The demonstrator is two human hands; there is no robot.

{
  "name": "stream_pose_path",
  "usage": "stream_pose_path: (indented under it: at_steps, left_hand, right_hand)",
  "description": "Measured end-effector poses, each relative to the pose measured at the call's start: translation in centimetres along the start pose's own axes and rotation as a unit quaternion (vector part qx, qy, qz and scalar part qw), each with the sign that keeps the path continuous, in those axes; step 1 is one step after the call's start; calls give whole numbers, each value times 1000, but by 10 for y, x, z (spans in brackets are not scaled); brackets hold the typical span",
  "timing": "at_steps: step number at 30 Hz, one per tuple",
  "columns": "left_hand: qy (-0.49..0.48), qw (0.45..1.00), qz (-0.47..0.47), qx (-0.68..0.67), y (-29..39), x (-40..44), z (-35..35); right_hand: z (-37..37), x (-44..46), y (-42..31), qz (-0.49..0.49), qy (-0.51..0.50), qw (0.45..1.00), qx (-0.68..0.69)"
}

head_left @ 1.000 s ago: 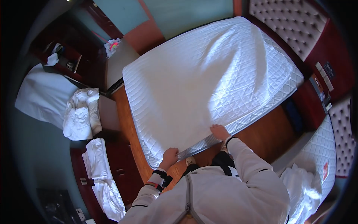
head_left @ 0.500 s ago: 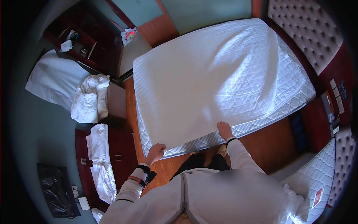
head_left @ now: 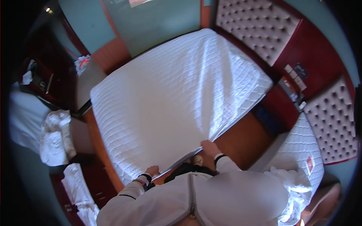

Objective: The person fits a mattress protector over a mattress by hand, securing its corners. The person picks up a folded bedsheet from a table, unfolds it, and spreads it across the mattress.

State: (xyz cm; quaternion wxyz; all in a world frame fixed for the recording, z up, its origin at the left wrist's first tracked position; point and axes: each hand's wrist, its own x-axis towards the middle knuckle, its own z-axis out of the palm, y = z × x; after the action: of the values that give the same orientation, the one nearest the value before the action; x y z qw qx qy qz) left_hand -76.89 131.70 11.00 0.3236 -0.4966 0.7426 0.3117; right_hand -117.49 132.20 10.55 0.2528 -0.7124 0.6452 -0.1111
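A: Biggest first. What fills the middle?
B: A mattress [head_left: 252, 102], head end by the padded headboard [head_left: 256, 30], far long side close to the wall. A thin white cover [head_left: 151, 116] lies over it, quilt pattern showing through in places.

A: How much of it is done?
B: Cover spread over most of the top, I judge. Foot half fairly smooth. Toward the head end, long ridges, not yet flat; they draw together at the near edge. I cannot tell whether any edge is tucked.

A: Edges and room?
B: Near edge overhangs the wooden floor [head_left: 235, 145]. Open floor lies between this bed and a second mattress [head_left: 298, 147], which carries a heap of white cloth [head_left: 292, 184]. Foot end: only a narrow strip of floor before the stool [head_left: 81, 137] with white bedding [head_left: 54, 139] on it. Far side looks tight, little or no gap to the wall.

A: And the person?
B: Standing at the near long edge, one shoe [head_left: 197, 160] showing below it.

A: Smallest last, the hands.
B: Right hand [head_left: 210, 147] closed on the cover at the near edge, just where the ridges meet. Left hand [head_left: 153, 171] at the same edge, nearer the foot corner, touching or almost so; cannot tell whether its fingers grip. The two are well apart, with a stretch of edge between them.
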Motion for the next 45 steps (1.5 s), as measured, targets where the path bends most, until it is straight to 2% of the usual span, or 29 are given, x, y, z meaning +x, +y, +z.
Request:
stream_pose_path:
  at_steps: [1,2,4,6,8,11,14,20,24,27,31,33,36,38,42,45]
  left_hand:
    - [25,999,12,-23,15,7,-13]
    - [103,990,88,-49,35,14,-30]
    - [249,937,223,-102,78,22,-60]
    - [279,910,294,-89,125,29,-93]
    - [319,886,325,-89,162,35,-109]
    - [329,887,317,-61,194,56,-114]
    - [302,897,308,-99,199,71,-107]
    - [236,936,228,-131,208,48,-138]
    - [284,937,169,-112,213,62,-132]
    - [316,926,138,-153,223,53,-131]
    - [320,917,125,-205,243,29,-153]
    - [328,913,117,-213,251,23,-160]
    - [326,919,91,-204,260,16,-162]
    - [326,921,65,-205,270,12,-160]
    - [311,929,21,-202,267,36,-115]
    - [253,942,19,-221,254,64,-79]
  right_hand:
    - [-5,2,-4,-6,9,1000,9]
    - [-14,2,-10,-19,14,1000,12]
    - [-16,10,-10,-42,6,999,-14]
    - [-17,12,-17,-60,9,998,-14]
    - [-26,13,-29,-39,9,999,-1]
    - [-36,22,-33,-33,-2,999,9]
    - [-33,26,-28,-41,-25,999,10]
    - [-41,33,-20,-161,-12,985,64]
    - [-50,59,26,-183,-12,982,34]
    - [-51,82,84,-195,9,981,2]
    - [-76,100,147,-171,36,981,-84]
    - [-87,110,172,-136,2,982,-129]
    - [-98,117,198,-152,-7,983,-106]
    - [-97,115,202,-142,-56,981,-119]
    - [-91,97,223,-102,-118,980,-124]
    - [-95,75,232,-72,-99,987,-100]
